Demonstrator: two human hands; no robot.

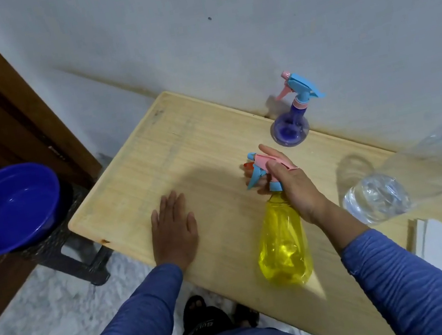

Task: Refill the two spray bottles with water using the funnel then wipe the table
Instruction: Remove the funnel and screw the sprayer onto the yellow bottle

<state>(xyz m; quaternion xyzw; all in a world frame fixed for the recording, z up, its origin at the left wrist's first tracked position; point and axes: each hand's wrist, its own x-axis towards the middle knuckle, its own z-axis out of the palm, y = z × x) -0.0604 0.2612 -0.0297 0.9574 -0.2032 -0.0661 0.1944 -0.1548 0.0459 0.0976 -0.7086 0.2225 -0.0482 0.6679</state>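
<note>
A yellow spray bottle (283, 245) stands near the front edge of the wooden table (171, 158). My right hand (290, 181) grips its pink and blue trigger head. My left hand (173, 231) lies flat on the table to the left, fingers together, holding nothing. A purple spray bottle (290, 125) with a blue and pink trigger head stands at the back by the wall. A clear plastic water bottle (375, 197) sits on the right part of the table. No funnel or cloth shows.
A blue basin (9, 210) rests on a dark stool (81, 251) left of the table. A wooden door is at the far left. The wall runs right behind the table. My sandalled feet are below the front edge.
</note>
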